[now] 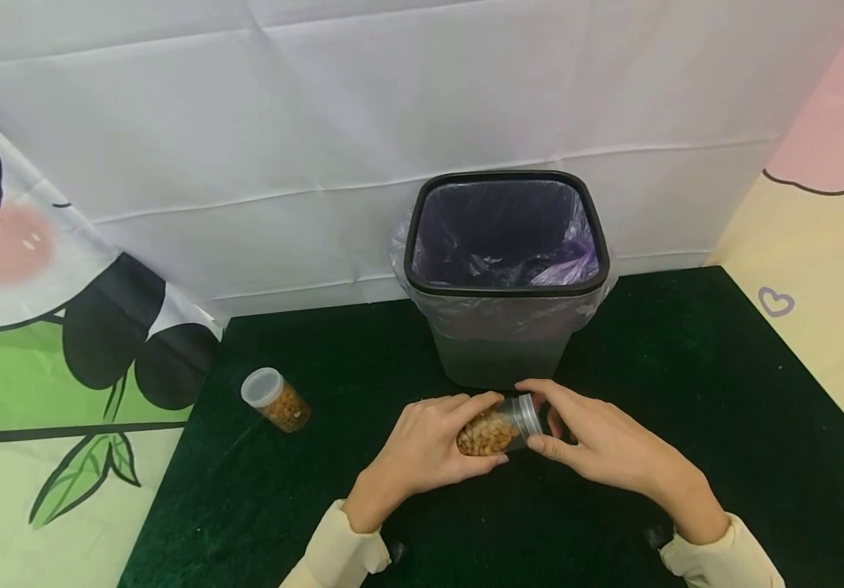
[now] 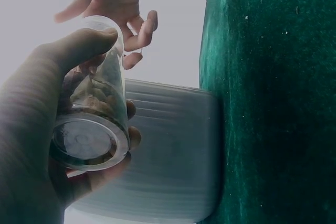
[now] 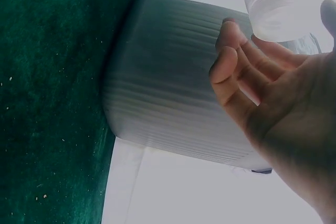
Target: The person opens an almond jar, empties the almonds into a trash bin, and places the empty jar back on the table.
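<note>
My left hand (image 1: 429, 445) grips a clear plastic jar (image 1: 491, 429) partly filled with tan, nut-like pieces. It lies on its side in the hand, lid end toward the right and base facing the left wrist view. At that end, my right hand (image 1: 591, 433) hovers around the pale lid (image 1: 529, 416), thumb and forefinger spread on either side of it. In the right wrist view its loosely bent fingers (image 3: 226, 72) show a gap from the lid (image 3: 275, 19).
A second jar (image 1: 275, 399) of brown pieces with a white lid leans on the dark green cloth (image 1: 334, 490) at left. Behind the hands stands a grey bin (image 1: 506, 351) with a black rim and a purplish bag liner (image 1: 576, 261), near the white backdrop (image 1: 319, 122).
</note>
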{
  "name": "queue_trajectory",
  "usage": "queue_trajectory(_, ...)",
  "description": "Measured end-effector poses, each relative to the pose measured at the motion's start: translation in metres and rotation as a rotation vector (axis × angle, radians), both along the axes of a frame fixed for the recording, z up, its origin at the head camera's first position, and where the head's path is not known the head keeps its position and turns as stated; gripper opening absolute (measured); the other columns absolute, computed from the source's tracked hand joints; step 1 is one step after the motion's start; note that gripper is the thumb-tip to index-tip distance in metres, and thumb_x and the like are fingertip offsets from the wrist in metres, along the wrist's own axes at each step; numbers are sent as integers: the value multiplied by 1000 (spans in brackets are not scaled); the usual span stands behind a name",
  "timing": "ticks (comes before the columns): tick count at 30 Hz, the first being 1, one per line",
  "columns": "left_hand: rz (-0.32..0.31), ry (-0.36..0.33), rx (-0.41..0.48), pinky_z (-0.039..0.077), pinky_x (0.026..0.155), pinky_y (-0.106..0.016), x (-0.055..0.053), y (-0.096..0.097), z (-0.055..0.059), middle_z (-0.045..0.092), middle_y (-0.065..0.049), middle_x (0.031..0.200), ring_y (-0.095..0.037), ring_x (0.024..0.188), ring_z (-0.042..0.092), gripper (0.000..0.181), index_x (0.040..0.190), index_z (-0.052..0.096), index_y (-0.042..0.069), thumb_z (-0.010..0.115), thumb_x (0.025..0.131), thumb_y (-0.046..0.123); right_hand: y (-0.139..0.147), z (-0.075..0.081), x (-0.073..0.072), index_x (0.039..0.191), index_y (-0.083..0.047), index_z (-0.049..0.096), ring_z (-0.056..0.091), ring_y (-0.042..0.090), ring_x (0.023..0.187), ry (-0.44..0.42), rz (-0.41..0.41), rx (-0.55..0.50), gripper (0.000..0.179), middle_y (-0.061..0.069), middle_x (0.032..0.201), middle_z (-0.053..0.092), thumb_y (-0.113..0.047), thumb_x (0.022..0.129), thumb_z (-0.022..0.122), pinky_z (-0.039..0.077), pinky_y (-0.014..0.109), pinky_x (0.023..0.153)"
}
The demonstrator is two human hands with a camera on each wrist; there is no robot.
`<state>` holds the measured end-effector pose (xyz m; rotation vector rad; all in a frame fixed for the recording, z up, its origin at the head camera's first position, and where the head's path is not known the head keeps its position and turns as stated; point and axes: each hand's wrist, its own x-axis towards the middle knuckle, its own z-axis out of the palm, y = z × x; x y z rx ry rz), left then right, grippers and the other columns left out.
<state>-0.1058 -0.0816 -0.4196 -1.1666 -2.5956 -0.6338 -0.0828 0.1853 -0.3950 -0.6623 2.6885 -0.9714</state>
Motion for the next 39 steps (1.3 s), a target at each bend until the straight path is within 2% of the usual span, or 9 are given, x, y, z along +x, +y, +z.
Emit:
queue_trajectory(7, 0, 5, -7, 53, 67, -17, 0, -1, 1, 69, 10, 103, 1, 77, 62, 62, 137, 52, 33, 67, 84, 61, -1, -3, -1, 135, -41, 41, 53, 4, 74, 27, 14, -26, 45, -13, 89, 55, -59, 95, 51, 46, 21, 61)
queue_trajectory(13, 14, 13, -13, 53, 68, -18, 0, -2, 2, 70, 10, 103, 1, 77, 62, 64, 138, 52, 33, 67, 83, 63, 0, -4, 1, 138, -40, 41, 54, 8, 76, 103, 13, -60, 52, -10, 92, 56, -57, 92, 58, 45, 20, 59)
queue_trajectory(19, 21, 11, -9, 53, 67, -18, -1, -3, 2, 70, 10, 105, 1, 77, 62, 65, 137, 52, 33, 68, 82, 62, 0, -4, 1, 139, -38, 40, 54, 9, 73, 169, 45, -101, 58, -11, 96, 53, -48, 89, 68, 44, 19, 56)
queue_trajectory(25, 16, 16, -8, 53, 66, -18, 0, -3, 3, 70, 10, 104, 2, 77, 62, 63, 137, 53, 33, 68, 82, 61, -1, -5, 1, 138, -34, 40, 54, 8, 74, 180, 44, -111, 64, -8, 98, 55, -36, 86, 76, 45, 19, 57)
queue_trajectory(29, 15, 17, -14, 53, 67, -18, 0, -3, 5, 70, 10, 104, 1, 77, 62, 63, 137, 53, 33, 67, 83, 62, 0, -8, 2, 138, -32, 38, 54, 5, 69, 197, 32, -101, 68, -12, 95, 57, -31, 84, 79, 46, 18, 58)
queue_trajectory(33, 15, 26, -24, 53, 67, -18, 0, -4, 8, 69, 11, 101, 1, 76, 61, 64, 137, 53, 33, 67, 82, 62, 3, -11, 2, 141, -26, 35, 53, 2, 72, 176, 39, -130, 71, -9, 96, 61, -30, 85, 78, 48, 21, 60)
queue_trajectory(39, 7, 57, -26, 52, 65, -17, -3, -3, 18, 68, 11, 96, 1, 72, 58, 65, 136, 54, 31, 68, 81, 63, 14, -21, 2, 141, -23, 34, 58, 6, 80, 50, 48, -211, 67, -5, 106, 65, -34, 88, 74, 50, 25, 67)
